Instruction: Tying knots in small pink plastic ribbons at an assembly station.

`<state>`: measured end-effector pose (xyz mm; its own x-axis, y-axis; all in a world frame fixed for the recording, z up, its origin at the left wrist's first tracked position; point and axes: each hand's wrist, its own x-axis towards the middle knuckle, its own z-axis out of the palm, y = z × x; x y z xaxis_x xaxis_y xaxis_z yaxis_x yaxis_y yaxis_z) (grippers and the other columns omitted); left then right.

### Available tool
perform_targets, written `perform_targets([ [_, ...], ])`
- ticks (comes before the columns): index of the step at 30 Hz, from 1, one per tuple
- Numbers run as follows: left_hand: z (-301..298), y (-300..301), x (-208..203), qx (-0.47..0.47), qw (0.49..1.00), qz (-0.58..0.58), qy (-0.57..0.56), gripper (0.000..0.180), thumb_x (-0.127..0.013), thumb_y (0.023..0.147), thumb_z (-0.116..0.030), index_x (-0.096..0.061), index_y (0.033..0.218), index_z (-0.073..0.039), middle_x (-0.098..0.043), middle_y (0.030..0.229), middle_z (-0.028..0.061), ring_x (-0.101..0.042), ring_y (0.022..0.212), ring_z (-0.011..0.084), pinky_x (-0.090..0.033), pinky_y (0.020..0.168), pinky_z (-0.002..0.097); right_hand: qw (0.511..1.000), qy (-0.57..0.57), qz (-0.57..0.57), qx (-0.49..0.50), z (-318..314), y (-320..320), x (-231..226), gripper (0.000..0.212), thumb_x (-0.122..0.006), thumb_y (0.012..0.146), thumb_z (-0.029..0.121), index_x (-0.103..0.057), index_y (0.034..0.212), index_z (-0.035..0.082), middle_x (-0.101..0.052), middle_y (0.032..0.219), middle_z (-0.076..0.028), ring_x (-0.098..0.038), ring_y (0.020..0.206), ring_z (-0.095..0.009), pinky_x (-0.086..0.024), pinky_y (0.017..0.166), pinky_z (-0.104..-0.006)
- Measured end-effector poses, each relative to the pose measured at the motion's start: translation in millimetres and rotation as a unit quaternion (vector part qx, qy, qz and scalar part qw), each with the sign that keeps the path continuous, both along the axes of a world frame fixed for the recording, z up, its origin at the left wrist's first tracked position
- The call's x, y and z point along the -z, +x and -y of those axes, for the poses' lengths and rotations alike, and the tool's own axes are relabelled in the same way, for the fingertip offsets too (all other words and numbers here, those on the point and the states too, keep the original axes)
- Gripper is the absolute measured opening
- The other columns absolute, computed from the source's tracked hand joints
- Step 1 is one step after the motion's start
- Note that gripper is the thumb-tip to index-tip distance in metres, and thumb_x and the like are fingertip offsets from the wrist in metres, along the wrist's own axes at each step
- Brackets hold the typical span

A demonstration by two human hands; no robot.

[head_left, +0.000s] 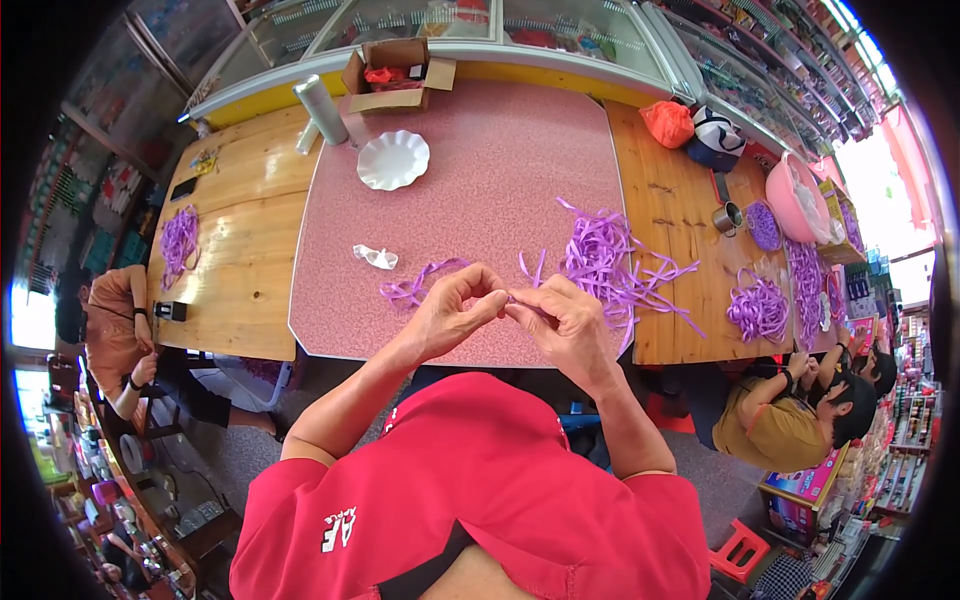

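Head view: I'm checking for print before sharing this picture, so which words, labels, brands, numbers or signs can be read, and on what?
Red shirt: white lettering on the front, legible in part; I am not copying it out.
Colourful box at lower right: any print is too small and blurred to read.
Shelf packages at far right: too small to read.
Purple ribbon pile and white plate: no writing shows.

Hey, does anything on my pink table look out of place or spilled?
Nothing looks spilled. The purple ribbon pile looks untidy, sprawling from the pink tabletop onto the wooden table at right. A crumpled white scrap at the tabletop's left may be litter; I can't tell.
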<state>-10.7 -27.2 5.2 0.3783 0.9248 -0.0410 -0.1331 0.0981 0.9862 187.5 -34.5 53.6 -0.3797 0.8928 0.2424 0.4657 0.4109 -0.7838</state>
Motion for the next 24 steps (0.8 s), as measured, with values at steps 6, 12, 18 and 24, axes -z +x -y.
perform_targets([
  [6,-0.4,-3.2,2.9,-0.002,1.000,-0.031,-0.002,0.018,-0.061,0.096,-0.020,-0.059,0.096,-0.002,-0.061,0.087,0.0007,-0.058,0.083,0.0083,-0.048,0.076,0.0264,0.995,-0.014,-0.101,0.018,-3.4,-2.3,13.4,0.012,-0.068,0.086,0.001,-0.069,0.097,0.001,-0.063,0.081,-0.006,-0.059,0.066,-0.012,-0.045,0.056,-0.0251],
  [12,-1.4,-5.4,-2.2,0.018,0.999,-0.042,0.016,0.017,-0.061,0.096,-0.017,-0.058,0.101,-0.002,-0.060,0.092,0.0017,-0.058,0.087,0.0089,-0.048,0.078,0.0256,0.963,-0.180,-0.199,0.011,-5.8,-6.5,23.3,0.008,-0.066,0.091,0.006,-0.067,0.095,0.000,-0.062,0.079,0.001,-0.056,0.068,-0.004,-0.046,0.060,-0.0196],
  [18,-3.1,-10.5,0.5,0.021,0.999,-0.046,-0.009,0.017,-0.061,0.096,-0.016,-0.057,0.104,-0.002,-0.061,0.096,0.0020,-0.058,0.091,0.0090,-0.048,0.079,0.0268,0.949,-0.238,-0.206,0.009,-10.5,1.8,24.2,0.010,-0.066,0.093,0.010,-0.067,0.096,0.001,-0.061,0.078,0.004,-0.052,0.068,-0.002,-0.041,0.056,-0.0185],
  [24,-3.3,-3.5,-15.3,-0.040,0.943,-0.184,0.276,0.023,-0.064,0.089,-0.010,-0.056,0.109,-0.003,-0.062,0.102,0.0089,-0.058,0.102,0.0202,-0.046,0.091,0.0363,0.960,-0.201,-0.194,0.021,-12.9,1.1,33.4,0.011,-0.067,0.093,0.010,-0.067,0.099,0.001,-0.060,0.078,0.005,-0.050,0.067,-0.002,-0.039,0.055,-0.0185],
])
